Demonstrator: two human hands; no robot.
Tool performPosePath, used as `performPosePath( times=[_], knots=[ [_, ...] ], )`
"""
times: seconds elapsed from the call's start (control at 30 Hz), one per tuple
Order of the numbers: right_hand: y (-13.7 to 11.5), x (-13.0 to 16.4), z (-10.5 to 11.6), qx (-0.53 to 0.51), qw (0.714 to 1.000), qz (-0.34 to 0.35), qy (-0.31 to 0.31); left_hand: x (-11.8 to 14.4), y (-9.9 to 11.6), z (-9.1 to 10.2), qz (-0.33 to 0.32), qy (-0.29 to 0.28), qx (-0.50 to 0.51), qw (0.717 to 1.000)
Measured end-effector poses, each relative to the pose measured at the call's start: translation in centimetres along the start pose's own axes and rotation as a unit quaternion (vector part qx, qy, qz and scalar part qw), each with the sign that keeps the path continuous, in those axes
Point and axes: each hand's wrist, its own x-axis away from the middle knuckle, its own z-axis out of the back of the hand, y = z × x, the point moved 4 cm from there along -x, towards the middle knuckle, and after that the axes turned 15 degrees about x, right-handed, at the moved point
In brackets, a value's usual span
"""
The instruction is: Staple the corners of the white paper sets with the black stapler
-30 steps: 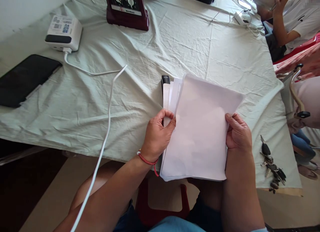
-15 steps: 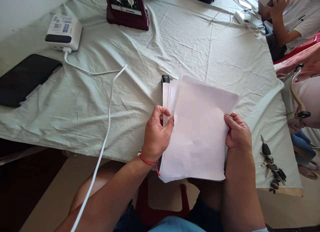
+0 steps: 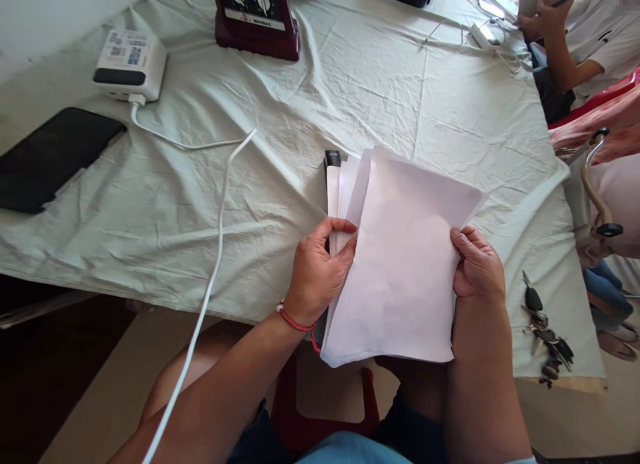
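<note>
A stack of white paper sheets [image 3: 405,264] lies at the front edge of the table, its lower end overhanging my lap. My left hand [image 3: 325,267], with a red cord bracelet at the wrist, pinches the left edge of the upper sheets between thumb and index finger. My right hand [image 3: 477,261] grips their right edge, thumb on top and fingers underneath. More sheets fan out to the left under the top ones. Beneath them shows a dark holder with a black clip end [image 3: 332,159], mostly covered by the paper.
A cloth-covered table [image 3: 370,91] bears a white power adapter [image 3: 131,64] with a white cable [image 3: 220,231], a black tablet-like slab [image 3: 57,159], a dark red dial unit [image 3: 257,24] and a bunch of keys [image 3: 545,334]. A person [image 3: 575,51] sits at the far right.
My left hand has shifted slightly right and down along the paper edge. The upper sheets have slid a little right, showing more of the fanned sheets beneath.
</note>
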Motion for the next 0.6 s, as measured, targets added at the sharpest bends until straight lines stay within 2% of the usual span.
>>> performPosePath(
  times=[0.2,0.43,0.6],
  knots=[
    [-0.08,-0.07,-0.04,-0.004,1.000,-0.001,-0.002,0.22,0.53,-0.11,-0.006,0.006,-0.014,1.000],
    [0.05,0.00,0.01,0.006,1.000,-0.002,0.002,0.37,0.85,-0.24,-0.004,0.004,0.013,1.000],
    [0.02,0.06,-0.02,0.000,1.000,-0.001,-0.002,0.25,0.94,-0.11,-0.017,0.003,-0.015,1.000]
  ],
)
